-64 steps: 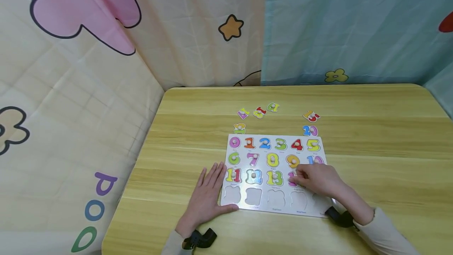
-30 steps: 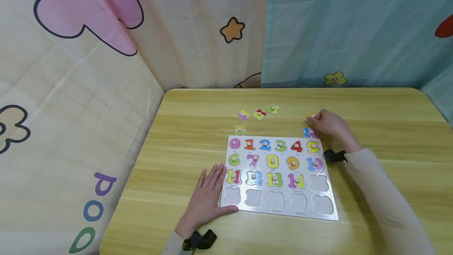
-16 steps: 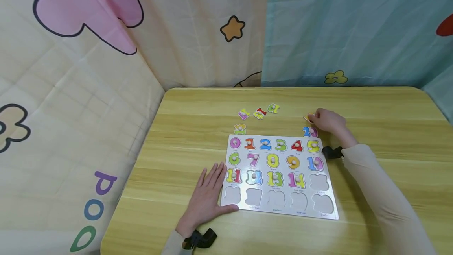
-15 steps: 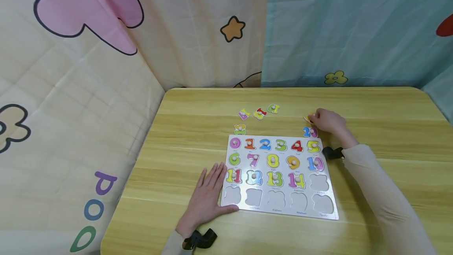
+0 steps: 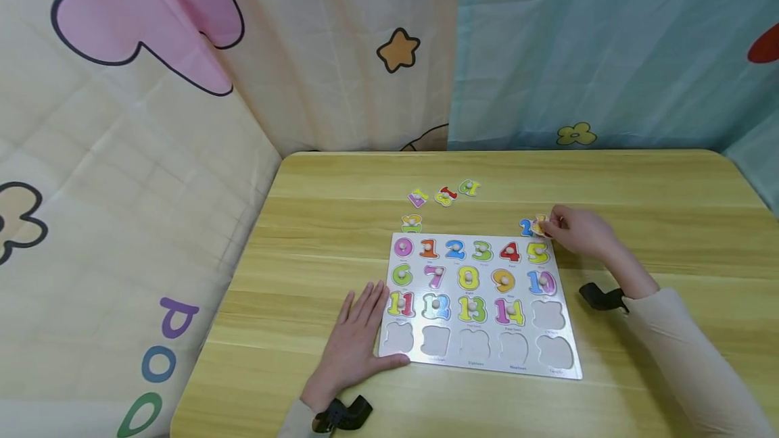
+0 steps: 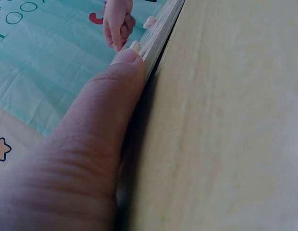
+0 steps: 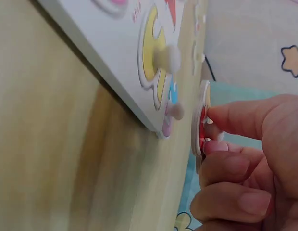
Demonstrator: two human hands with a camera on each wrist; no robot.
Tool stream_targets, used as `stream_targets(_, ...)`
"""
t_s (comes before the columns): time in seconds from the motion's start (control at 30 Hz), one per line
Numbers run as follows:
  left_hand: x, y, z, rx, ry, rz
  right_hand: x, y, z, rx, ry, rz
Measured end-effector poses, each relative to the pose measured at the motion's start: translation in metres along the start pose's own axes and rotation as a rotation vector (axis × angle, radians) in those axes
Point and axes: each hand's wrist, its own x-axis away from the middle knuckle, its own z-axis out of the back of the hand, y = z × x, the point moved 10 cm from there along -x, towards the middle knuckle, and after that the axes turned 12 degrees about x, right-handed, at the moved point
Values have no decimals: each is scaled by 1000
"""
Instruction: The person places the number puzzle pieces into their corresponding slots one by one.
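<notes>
A white number puzzle board [image 5: 566,303] lies on the wooden table, with pieces 0 to 14 seated and the bottom slots bare. My left hand [image 5: 359,336] lies flat at the board's near left corner, thumb [image 6: 115,96] against its edge. My right hand [image 5: 578,230] pinches a red and yellow number piece [image 5: 539,224] by its knob, lifted just beyond the board's far right corner. In the right wrist view the number piece [image 7: 201,120] stands on edge between thumb and fingers. A blue 20 piece [image 5: 527,227] lies partly hidden under it.
Several loose number pieces [image 5: 444,196] lie on the table beyond the board, and another piece [image 5: 412,222] sits by its far left corner. Patterned fabric walls [image 5: 182,86] close in the table's far and left sides. Bare tabletop [image 5: 669,222] extends to the right.
My right hand left the 14 seated in the board, reached to the far right, took the red and yellow piece, and has brought it nearer, over the 20 piece. The left hand stayed put.
</notes>
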Motion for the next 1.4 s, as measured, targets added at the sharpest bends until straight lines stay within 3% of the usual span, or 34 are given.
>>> stream_targets(0.17,-1,0,0,-5,-3,2,29,-13,-5,-16,-10,77)
stream_targets(0.4,-1,-1,-1,-15,0,-1,66,-26,-22,-67,-108,170)
stream_targets(0.67,-2,-2,0,-23,7,1,94,-38,-34,-188,-223,290)
stream_targets(0.97,-2,-3,0,-6,11,4,101,-46,-40,-180,-240,351)
stream_targets(1.13,-2,-3,-1,-9,1,9,97,-48,-46,-149,-265,318)
stream_targets(1.4,-1,-1,-1,1,-4,6,94,-55,-53,-204,-319,318)
